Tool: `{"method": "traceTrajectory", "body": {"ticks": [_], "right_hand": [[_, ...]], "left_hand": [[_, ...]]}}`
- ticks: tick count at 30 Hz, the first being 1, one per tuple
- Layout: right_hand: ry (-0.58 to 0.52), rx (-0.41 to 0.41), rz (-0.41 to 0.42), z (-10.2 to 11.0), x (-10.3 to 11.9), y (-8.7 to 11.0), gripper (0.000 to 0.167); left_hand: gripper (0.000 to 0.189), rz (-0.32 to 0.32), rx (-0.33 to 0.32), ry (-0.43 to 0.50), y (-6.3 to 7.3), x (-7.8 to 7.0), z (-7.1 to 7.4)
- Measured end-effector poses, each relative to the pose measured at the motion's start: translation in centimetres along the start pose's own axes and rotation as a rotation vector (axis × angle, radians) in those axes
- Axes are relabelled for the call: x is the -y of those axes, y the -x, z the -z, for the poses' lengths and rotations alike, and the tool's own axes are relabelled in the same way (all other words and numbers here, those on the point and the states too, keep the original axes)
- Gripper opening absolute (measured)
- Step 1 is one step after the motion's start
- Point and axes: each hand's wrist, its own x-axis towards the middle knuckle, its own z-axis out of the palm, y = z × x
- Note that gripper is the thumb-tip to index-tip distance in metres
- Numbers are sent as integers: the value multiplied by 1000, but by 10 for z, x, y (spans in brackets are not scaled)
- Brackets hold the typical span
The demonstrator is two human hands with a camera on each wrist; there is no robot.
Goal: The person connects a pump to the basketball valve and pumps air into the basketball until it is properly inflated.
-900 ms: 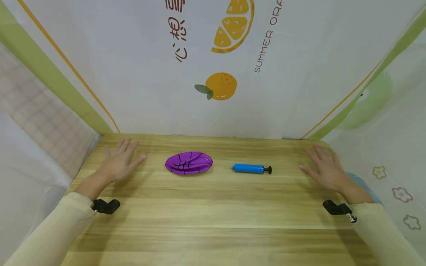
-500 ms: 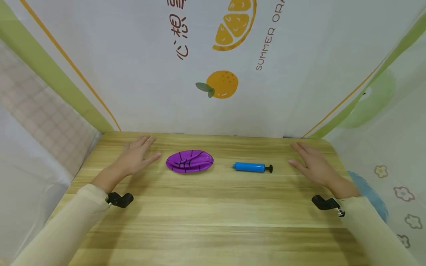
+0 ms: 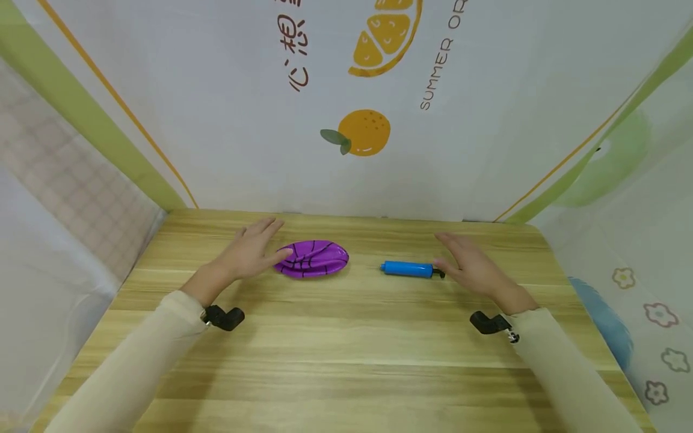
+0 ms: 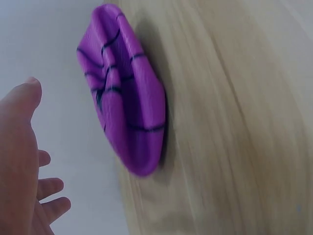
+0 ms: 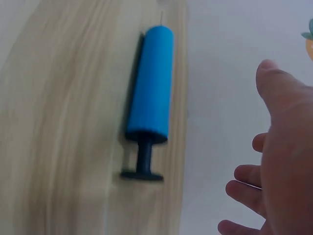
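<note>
A deflated purple ball [image 3: 316,260] with black lines lies folded on the wooden table. My left hand [image 3: 243,255] is at its left end, thumb stretched in front of it in the head view; the left wrist view shows a gap between the hand [image 4: 19,161] and the ball [image 4: 132,98]. To the right lies a blue hand pump [image 3: 407,269] with a black handle and a thin needle at its tip. Beside the handle hovers my right hand [image 3: 471,264], its thumb partly covering it. In the right wrist view that hand [image 5: 288,147] stays apart from the pump [image 5: 151,83].
The wooden table [image 3: 346,343] reaches back to a white cloth [image 3: 243,132] printed with oranges and lettering. More cloth hangs along both sides. A black wrist mount [image 3: 224,317] sits on the left sleeve, another mount [image 3: 489,323] on the right.
Both hands have moved inward from the table's sides, the left one toward the purple ball and the right one toward the pump's handle. Ball and pump lie where they were.
</note>
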Motion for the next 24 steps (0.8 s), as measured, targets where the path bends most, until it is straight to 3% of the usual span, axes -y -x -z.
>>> {"method": "traceTrajectory", "body": {"ticks": [6,13,24], "right_hand": [[14,27,34,-13,13,-10,67],[12,62,20,-26,17,-14,68],[0,63,47,-45,19,-18,66]], "left_hand": [[81,-43,-14,16,-9,-14,-13],[87,-76,-4,13,-20,-29,-29],[103,-105,-15,-90,-28,-39,-49]]}}
